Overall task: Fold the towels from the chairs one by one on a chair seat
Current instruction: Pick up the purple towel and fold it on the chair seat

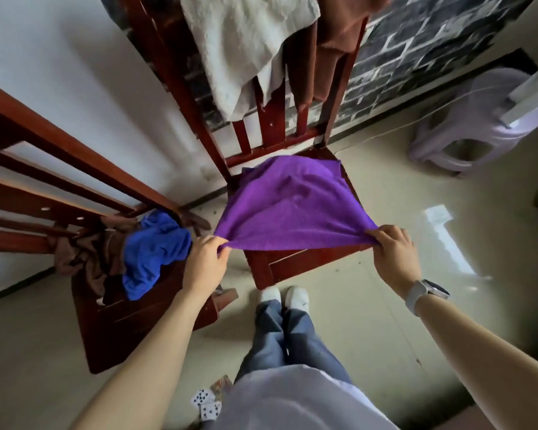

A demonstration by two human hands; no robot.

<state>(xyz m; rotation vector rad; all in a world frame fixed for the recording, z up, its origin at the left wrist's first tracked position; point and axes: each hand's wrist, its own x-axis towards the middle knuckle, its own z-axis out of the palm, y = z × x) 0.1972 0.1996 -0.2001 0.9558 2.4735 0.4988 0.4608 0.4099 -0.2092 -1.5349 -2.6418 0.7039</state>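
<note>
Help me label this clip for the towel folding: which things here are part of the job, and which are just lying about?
Part of the job:
- purple terry towel, near corners pinched by left hand and right hand
- red-brown wooden chair seat
- crumpled blue towel
- crumpled brown towel
- white towel and brown towel on the chair back

Lying about:
- lilac plastic stool
- playing cards on the floor

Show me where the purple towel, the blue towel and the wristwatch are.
purple towel (288, 209), head view, middle of the spread cloth.
blue towel (156, 252), head view, centre of the crumpled heap.
wristwatch (426, 294), head view, its face.
</note>
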